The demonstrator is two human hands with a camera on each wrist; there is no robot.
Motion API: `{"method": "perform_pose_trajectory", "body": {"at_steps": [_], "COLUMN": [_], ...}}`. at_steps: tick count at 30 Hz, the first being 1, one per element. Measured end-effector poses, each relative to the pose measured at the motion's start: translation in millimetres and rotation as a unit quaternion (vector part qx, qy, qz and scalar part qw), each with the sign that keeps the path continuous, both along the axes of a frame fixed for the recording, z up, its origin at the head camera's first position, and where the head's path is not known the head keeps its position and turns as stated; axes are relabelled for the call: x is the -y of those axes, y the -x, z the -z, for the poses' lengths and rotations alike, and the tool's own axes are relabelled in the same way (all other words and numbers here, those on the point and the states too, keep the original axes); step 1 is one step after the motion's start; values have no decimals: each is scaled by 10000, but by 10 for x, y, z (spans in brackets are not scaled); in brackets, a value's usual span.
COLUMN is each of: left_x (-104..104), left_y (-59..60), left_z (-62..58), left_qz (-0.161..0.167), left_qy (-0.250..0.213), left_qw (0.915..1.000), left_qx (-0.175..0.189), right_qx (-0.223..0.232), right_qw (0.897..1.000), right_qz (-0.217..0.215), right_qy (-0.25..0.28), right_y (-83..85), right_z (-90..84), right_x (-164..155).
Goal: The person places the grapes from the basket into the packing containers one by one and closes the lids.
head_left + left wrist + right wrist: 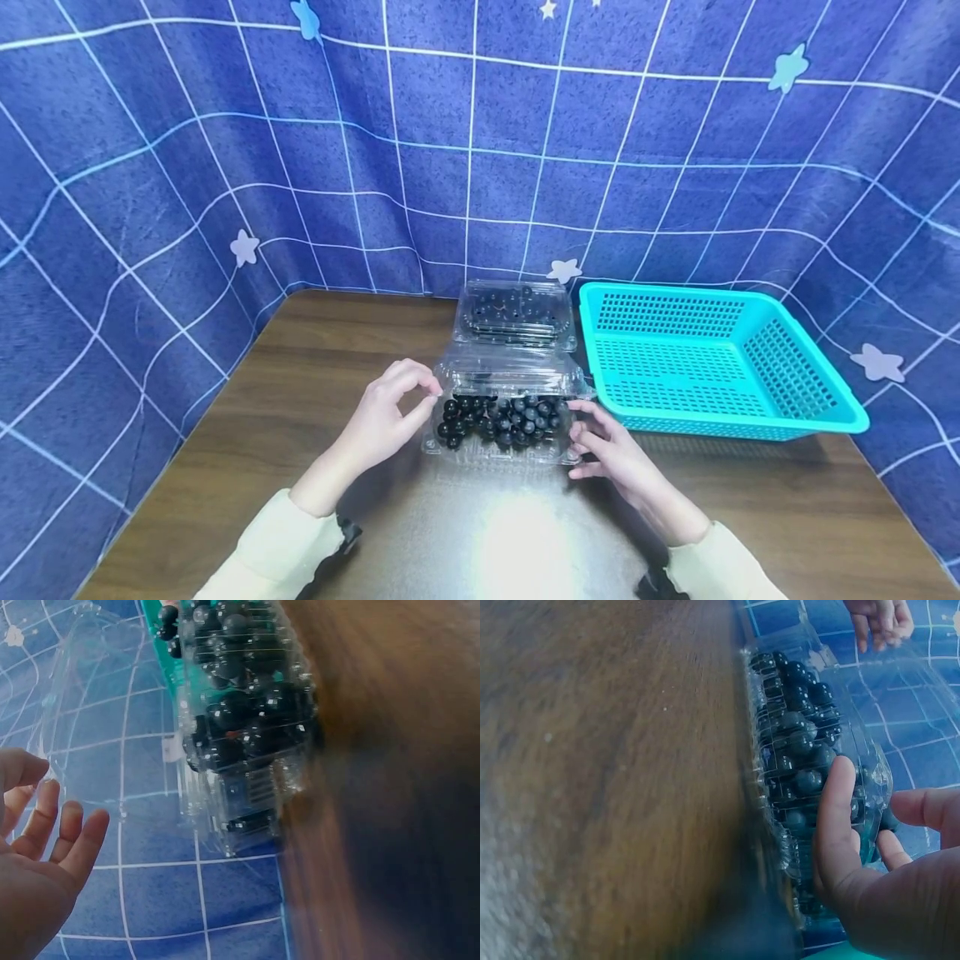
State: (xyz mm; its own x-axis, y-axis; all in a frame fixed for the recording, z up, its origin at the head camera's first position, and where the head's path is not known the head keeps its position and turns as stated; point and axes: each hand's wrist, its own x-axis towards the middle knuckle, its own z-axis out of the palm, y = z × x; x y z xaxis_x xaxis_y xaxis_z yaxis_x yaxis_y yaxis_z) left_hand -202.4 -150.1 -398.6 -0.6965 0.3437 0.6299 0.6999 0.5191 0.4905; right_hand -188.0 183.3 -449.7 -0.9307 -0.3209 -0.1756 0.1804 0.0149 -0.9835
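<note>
A clear plastic box (502, 455) stands mid-table with dark grapes (525, 417) inside. Its hinged clear lid (517, 372) is raised at the back. My left hand (386, 410) pinches the lid's left edge between thumb and index finger; the other fingers fan out in the left wrist view. At the box's right end is my right hand (615, 454), fingers spread and slightly bent. The right wrist view has one finger (836, 817) lying along the box's side and another pointing at the rim. Both palms stay outside the box.
Directly behind stands a second clear box (516, 312), lid down, with dark fruit in it. A turquoise plastic basket (720, 421) sits to the right, close beside the boxes. Blue gridded cloth (525, 183) hangs around the wooden table (337, 333).
</note>
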Motion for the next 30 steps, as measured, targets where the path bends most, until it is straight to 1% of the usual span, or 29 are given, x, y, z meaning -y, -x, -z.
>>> {"method": "perform_pose_trajectory", "body": {"at_steps": [9, 13, 16, 20, 24, 30], "left_x": [42, 61, 78, 106, 127, 138], "left_y": [-82, -133, -157, -179, -197, -215], "left_z": [151, 228, 285, 346, 393, 437], "left_qz": [153, 206, 243, 291, 254, 234], "left_qy": [261, 460, 579, 734, 969, 1186], "left_qw": [9995, 9987, 9979, 9968, 9950, 9926], "left_qx": [-45, -56, -140, -89, 12, -60], "right_qx": [-39, 24, 69, 195, 365, 647], "right_qw": [9997, 9992, 9986, 9975, 9959, 9916], "right_qz": [-70, -116, -133, -156, -156, -3], "right_qy": [218, 380, 509, 666, 808, 1119], "right_y": [-24, -47, -56, -59, -66, -91], "right_z": [6, 9, 17, 27, 29, 17], "right_x": [-35, -58, -79, -104, -123, -126]}}
